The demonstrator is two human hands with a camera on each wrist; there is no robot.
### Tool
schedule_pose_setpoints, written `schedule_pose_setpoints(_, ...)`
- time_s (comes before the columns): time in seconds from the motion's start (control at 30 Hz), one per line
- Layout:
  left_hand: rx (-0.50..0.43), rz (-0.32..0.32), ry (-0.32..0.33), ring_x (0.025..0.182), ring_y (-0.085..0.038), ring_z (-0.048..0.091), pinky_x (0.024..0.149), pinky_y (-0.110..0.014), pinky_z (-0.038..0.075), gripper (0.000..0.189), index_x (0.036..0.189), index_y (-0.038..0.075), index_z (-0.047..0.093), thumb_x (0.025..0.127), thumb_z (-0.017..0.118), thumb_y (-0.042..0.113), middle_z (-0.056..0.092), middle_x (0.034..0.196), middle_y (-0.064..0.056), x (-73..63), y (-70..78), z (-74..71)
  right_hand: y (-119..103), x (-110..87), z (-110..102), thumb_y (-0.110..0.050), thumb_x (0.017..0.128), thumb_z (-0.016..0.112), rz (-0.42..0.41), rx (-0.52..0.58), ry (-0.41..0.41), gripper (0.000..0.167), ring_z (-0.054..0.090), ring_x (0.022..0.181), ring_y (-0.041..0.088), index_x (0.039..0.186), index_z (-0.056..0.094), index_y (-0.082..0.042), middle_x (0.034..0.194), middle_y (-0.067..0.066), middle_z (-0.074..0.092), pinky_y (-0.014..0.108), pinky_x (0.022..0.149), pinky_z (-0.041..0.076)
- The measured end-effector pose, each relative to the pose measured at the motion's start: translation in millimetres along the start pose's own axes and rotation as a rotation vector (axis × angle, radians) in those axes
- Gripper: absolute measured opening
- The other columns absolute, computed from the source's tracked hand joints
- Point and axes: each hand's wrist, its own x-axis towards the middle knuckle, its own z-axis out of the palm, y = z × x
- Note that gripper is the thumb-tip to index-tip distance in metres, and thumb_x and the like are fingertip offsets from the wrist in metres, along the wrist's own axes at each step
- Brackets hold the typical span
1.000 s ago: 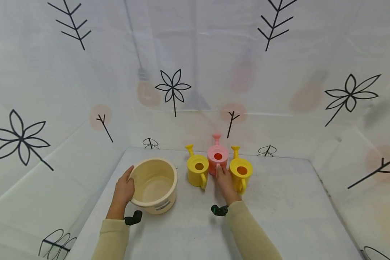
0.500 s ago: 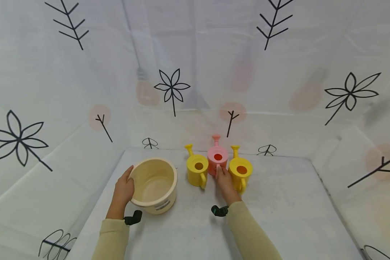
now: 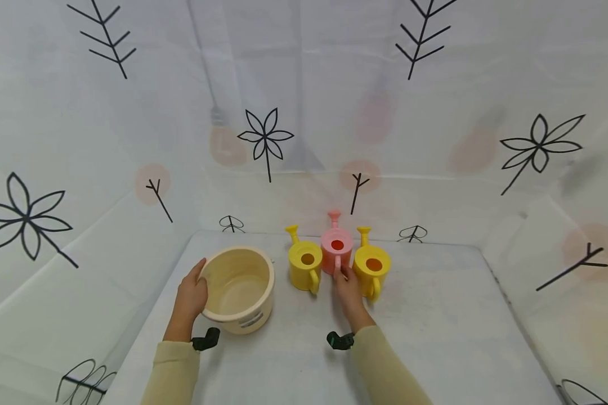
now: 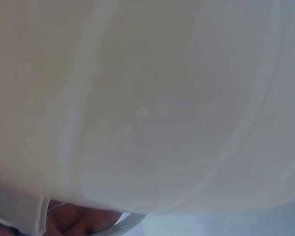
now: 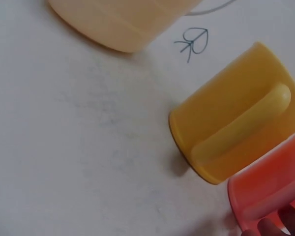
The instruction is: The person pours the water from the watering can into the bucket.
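White sheeting [image 3: 324, 112] backs the table [image 3: 284, 360]. Head: my left hand [image 3: 191, 292] grips the bucket [image 3: 228, 273]; my right hand [image 3: 348, 287] has slipped lower on the pink watering can [image 3: 329, 260], between yellow cans [image 3: 302, 275]. Left wrist: bucket wall [image 4: 147, 108]. Right wrist: fingers [image 5: 289, 216] perhaps loosening, hold unclear.

a white table [image 3: 436, 326] with faint smudges [image 5: 108, 119] carries a cream bucket [image 3: 238, 289] at left and, to its right, a first yellow watering can [image 3: 299, 273], a pink watering can [image 3: 329, 256] and a second yellow watering can [image 3: 366, 277], standing upright in a close row toward the back, spouts [image 3: 334, 215] pointing away.
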Motion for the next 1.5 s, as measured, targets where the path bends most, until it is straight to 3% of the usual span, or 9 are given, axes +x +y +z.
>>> schedule_pose_setpoints(0.33,-0.003,-0.017,-0.011,0.095,-0.033,0.058,0.091,-0.049,0.045,0.055,0.154,0.021,0.029,0.099,0.025,0.016,0.037,0.153,-0.021,-2.2,-0.2,-2.4,6,-19.9,6,-0.044,0.099,0.048,-0.055,-0.02,0.012,0.06,0.039,0.139,0.03,0.153,0.029,-0.024,0.155,0.004,0.035,0.048,0.107,0.04)
schedule_pose_setpoints(0.53,0.006,-0.019,-0.01,0.084,-0.028,0.058,0.084,-0.045,0.046,0.055,0.154,0.022,0.028,0.099,0.025,0.017,0.038,0.152,-0.021,-1.5,-0.5,-2.6,10,-27.4,8,-0.043,0.098,0.052,-0.064,-0.015,0.075,0.049,0.045,0.128,0.028,0.14,0.039,-0.021,0.14,0.006,0.044,0.046,0.105,0.043)
schedule_pose_setpoints(0.7,0.006,-0.015,-0.018,0.083,-0.028,0.058,0.083,-0.044,0.047,0.055,0.154,0.023,0.028,0.1,0.025,0.017,0.037,0.152,-0.021,-0.9,-0.1,-3.2,13,-31.1,11,-0.042,0.098,0.051,-0.067,-0.022,0.098,0.042,0.048,0.121,0.025,0.134,0.044,-0.021,0.132,0.004,0.049,0.045,0.102,0.046)
schedule_pose_setpoints(0.93,0.007,-0.007,-0.022,0.092,-0.032,0.058,0.087,-0.047,0.046,0.056,0.155,0.022,0.027,0.099,0.025,0.015,0.036,0.153,-0.022,0.1,0.8,-3.7,12,-31.4,14,-0.044,0.097,0.052,-0.062,0.008,0.047,0.043,0.051,0.115,0.024,0.133,0.048,-0.02,0.13,0.003,0.054,0.043,0.1,0.047)
schedule_pose_setpoints(1.13,0.007,-0.004,-0.014,0.08,-0.028,0.058,0.084,-0.046,0.046,0.056,0.154,0.021,0.028,0.098,0.026,0.015,0.038,0.151,-0.022,0.8,2.2,-3.3,9,-30.8,18,-0.044,0.097,0.053,-0.077,0.019,0.014,0.043,0.052,0.114,0.023,0.134,0.05,-0.023,0.129,0.001,0.056,0.043,0.1,0.048)
schedule_pose_setpoints(1.37,0.002,0.004,-0.008,0.093,-0.033,0.058,0.091,-0.05,0.044,0.057,0.154,0.02,0.028,0.098,0.025,0.015,0.037,0.152,-0.022,1.0,2.0,-3.1,3,-29.9,21,-0.051,0.094,0.054,-0.106,0.012,-0.026,0.048,0.052,0.117,0.022,0.134,0.052,-0.025,0.129,-0.002,0.056,0.043,0.102,0.046)
schedule_pose_setpoints(1.5,-0.001,-0.003,-0.008,0.088,-0.032,0.058,0.088,-0.048,0.045,0.057,0.154,0.021,0.028,0.098,0.025,0.016,0.038,0.152,-0.022,0.8,1.4,-2.4,2,-27.5,23,-0.053,0.094,0.054,-0.114,0.001,-0.045,0.044,0.052,0.117,0.021,0.129,0.053,-0.026,0.128,-0.002,0.057,0.044,0.103,0.045)
